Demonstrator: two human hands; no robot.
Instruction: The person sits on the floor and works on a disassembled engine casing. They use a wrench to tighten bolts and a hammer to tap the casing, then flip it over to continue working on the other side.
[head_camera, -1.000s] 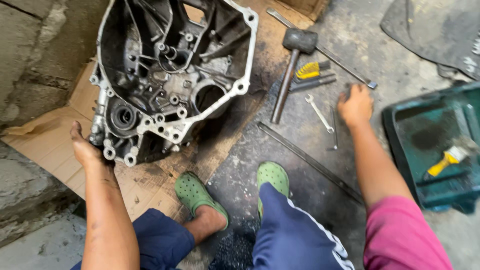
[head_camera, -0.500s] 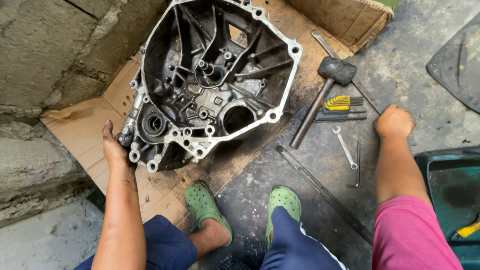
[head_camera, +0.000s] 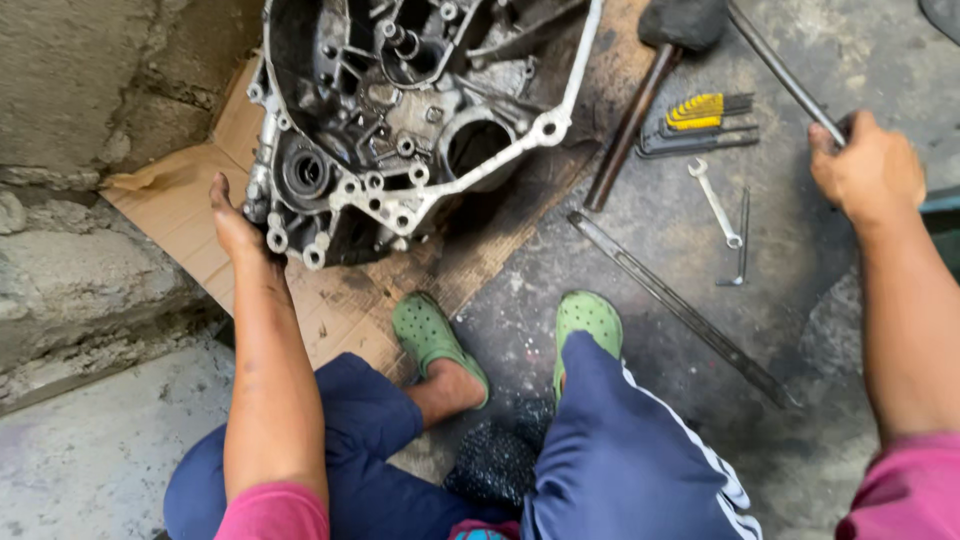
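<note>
Down on the floor, seen from the head camera only. Flattened brown cardboard (head_camera: 190, 215) spread over the concrete floor (head_camera: 810, 330) at the left, oil-stained toward the middle, carrying a greasy grey gearbox housing (head_camera: 400, 130) with its open side up. No readable labels or signs anywhere; the only bright package-like item a yellow-and-black holder of hex keys (head_camera: 700, 120), lying right of a rubber mallet (head_camera: 640, 90) with its wooden handle slanting down and left.

Left hand (head_camera: 240, 228) stretched forward on a straight arm, palm pressed against the lower left flange of the housing, fingers (head_camera: 222, 192) extended flat along the casting, not curled round anything; touching, not gripping.

Right hand (head_camera: 868, 170) reaching out to the far right, back of the hand up, fingers (head_camera: 822, 140) curled shut around the lower end of a long thin metal rod (head_camera: 785, 72) running up and left toward the mallet head.

Near that hand, a small combination wrench (head_camera: 715, 202) and a slim dark tool just beside it. Further down, a long flat metal bar (head_camera: 680, 305) lying diagonally. Green clogs (head_camera: 588, 325) planted between cardboard edge and bar, blue trousers and pink sleeves at the bottom edge.
</note>
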